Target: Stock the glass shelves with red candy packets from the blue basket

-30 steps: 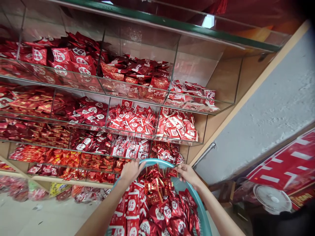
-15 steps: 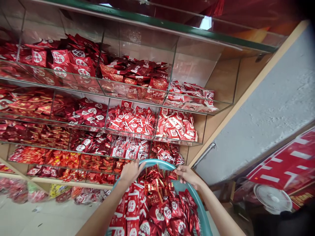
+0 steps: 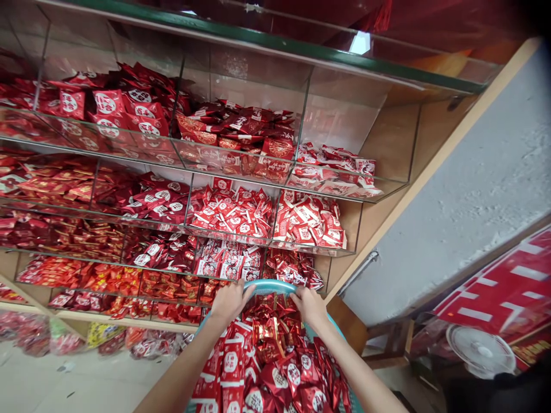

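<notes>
A teal plastic basket point(image 3: 275, 284) filled with red candy packets point(image 3: 282, 373) is before me, close to the lowest shelves. Its far rim is gripped on the left by my left hand point(image 3: 230, 301), thumb over the edge. My right hand point(image 3: 310, 307) closes on the same rim a short way to the right, its fingers partly hidden by the hand's back. Among the packets, shiny gold-and-red ones point(image 3: 267, 332) lie between the two hands. Matte red packets with white labels point(image 3: 232, 361) fill the left side.
Glass-fronted shelves point(image 3: 232, 229) hold several compartments of red packets. A grey wall point(image 3: 456, 195) rises on the right, with a white fan point(image 3: 480, 350) and a red-and-white sheet point(image 3: 486, 292) below. Bagged goods point(image 3: 150, 343) sit along the tiled floor point(image 3: 103, 378).
My right hand has moved left from over the basket's right side to its far rim, nearer my left hand. My left hand stays on the rim.
</notes>
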`<state>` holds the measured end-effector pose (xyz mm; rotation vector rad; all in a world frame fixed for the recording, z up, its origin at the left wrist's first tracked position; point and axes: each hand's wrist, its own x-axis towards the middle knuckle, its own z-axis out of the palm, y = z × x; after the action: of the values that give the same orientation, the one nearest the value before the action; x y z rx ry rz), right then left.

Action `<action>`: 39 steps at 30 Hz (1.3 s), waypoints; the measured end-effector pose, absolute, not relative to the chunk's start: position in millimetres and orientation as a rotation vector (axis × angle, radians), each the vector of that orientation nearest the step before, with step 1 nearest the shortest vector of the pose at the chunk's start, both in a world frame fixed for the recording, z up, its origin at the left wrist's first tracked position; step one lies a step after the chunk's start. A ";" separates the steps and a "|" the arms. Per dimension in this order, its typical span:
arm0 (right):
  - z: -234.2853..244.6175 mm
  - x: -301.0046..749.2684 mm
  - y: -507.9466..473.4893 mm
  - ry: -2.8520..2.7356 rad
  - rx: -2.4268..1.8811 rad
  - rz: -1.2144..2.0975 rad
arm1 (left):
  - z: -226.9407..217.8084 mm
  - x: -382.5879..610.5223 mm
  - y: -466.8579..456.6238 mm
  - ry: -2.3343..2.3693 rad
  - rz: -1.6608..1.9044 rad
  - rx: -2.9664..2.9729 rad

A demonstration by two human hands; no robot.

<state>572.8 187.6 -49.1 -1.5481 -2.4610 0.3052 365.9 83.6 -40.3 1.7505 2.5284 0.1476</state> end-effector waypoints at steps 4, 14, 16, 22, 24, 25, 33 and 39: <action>-28.2 567.9 202.1 -2.479 -1.615 0.149 | -40.2 365.5 83.3 2.536 0.166 1.762; -27.3 508.3 262.9 -2.619 -1.416 0.056 | -44.0 364.6 83.9 2.555 0.174 1.775; -28.8 499.5 268.8 -2.654 -1.437 0.077 | -44.1 364.8 84.1 2.551 0.176 1.777; -30.7 497.6 273.7 -2.691 -1.440 0.093 | -41.1 365.5 84.0 2.551 0.176 1.752; -29.1 503.1 270.8 -2.687 -1.425 0.092 | -39.2 365.7 84.1 2.539 0.166 1.735; -27.5 506.6 268.4 -2.680 -1.414 0.091 | -38.4 365.8 84.2 2.535 0.162 1.733; -12.5 545.4 220.7 -2.258 -1.036 0.477 | -38.0 365.1 84.4 2.533 0.194 1.758; -15.6 585.1 172.5 -1.897 -0.873 1.183 | -38.2 365.3 83.8 2.514 0.174 1.761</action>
<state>585.1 172.5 -15.6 -0.8728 -1.8969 1.1825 365.3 83.8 -38.2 1.7607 2.5140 0.1737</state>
